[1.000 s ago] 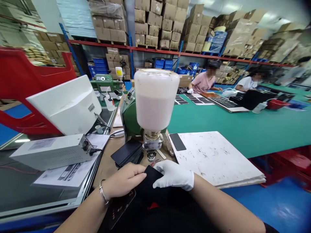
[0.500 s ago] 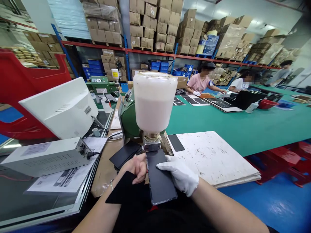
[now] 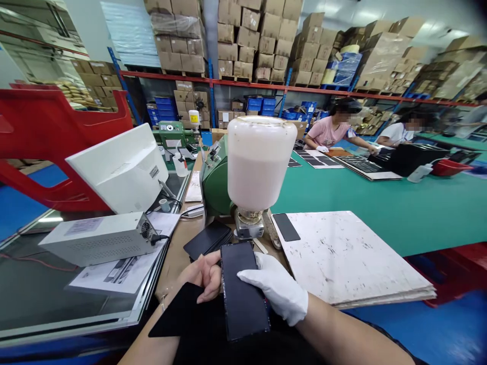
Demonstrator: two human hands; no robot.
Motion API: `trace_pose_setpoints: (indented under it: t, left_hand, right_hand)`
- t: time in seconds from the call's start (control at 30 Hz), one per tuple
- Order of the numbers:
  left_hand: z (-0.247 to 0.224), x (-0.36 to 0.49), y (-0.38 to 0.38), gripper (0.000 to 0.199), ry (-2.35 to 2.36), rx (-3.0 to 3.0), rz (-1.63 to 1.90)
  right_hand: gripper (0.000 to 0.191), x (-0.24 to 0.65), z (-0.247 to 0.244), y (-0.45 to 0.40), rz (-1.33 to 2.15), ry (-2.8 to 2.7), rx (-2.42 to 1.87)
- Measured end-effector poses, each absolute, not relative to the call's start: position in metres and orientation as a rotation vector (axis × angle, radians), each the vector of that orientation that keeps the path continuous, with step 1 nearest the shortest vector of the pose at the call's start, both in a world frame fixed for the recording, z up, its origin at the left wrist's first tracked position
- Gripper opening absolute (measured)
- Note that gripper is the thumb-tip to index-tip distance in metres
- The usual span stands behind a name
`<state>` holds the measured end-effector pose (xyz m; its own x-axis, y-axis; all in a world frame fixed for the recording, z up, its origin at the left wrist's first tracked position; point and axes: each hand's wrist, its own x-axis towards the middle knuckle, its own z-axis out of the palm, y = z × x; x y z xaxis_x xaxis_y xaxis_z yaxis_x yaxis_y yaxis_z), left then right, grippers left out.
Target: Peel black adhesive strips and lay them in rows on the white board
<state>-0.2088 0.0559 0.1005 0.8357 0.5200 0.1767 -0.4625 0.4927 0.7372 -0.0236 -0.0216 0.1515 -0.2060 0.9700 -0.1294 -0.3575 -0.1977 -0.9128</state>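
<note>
My right hand point(image 3: 279, 289), in a white glove, grips a black rectangular panel point(image 3: 243, 299) by its right side, thumb flat on its face. Shiny wet-looking spots run along the panel's edges. My bare left hand point(image 3: 207, 279) is curled at the panel's left edge. A second thin black panel point(image 3: 177, 314) sticks out beneath its fingers and seems held there; the grip is partly hidden. Just beyond the panel stands a green machine point(image 3: 216, 177) with a metal head point(image 3: 249, 225) under a translucent bottle point(image 3: 262, 162) of pale liquid. Stacked black panels point(image 3: 209, 237) lie beside the head.
On the right, a stained white board point(image 3: 353, 258) carries one black panel point(image 3: 286, 227) on a green table point(image 3: 380, 213). To the left are a grey metal box point(image 3: 102, 241), a white monitor point(image 3: 122, 167) and a red chair point(image 3: 64, 147). Two people work farther off.
The panel in my right hand has come back toward me, away from the metal head. Both hands moved with it. The whole view has shifted, with surroundings now farther right in the picture.
</note>
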Motion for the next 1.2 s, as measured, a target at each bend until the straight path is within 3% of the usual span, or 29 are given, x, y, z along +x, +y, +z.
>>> trace_pose_setpoints:
  t: [0.3, 0.57, 0.83, 1.03, 1.2]
  left_hand:
    - [0.084, -0.151, 0.066, 0.057, -0.080, 0.886, 0.412]
    - [0.095, -0.141, 0.066, 0.057, 0.056, 0.859, 0.406]
    - [0.107, -0.189, 0.065, 0.062, -0.003, 0.865, 0.544]
    - [0.099, -0.237, 0.053, 0.052, -0.019, 0.886, 0.724]
    - [0.088, -0.240, 0.045, 0.051, 0.024, 0.888, 0.724]
  right_hand:
    - [0.038, 0.039, 0.141, -0.043, 1.384, -1.037, -1.125]
    - [0.033, 0.038, 0.146, -0.040, 1.569, -0.727, -1.061]
    - [0.032, -0.002, 0.160, -0.017, 1.644, -0.736, -1.021]
    - [0.035, -0.042, 0.150, -0.007, 1.728, -0.870, -0.919]
    - [0.037, -0.012, 0.140, -0.010, 1.681, -1.225, -0.957]
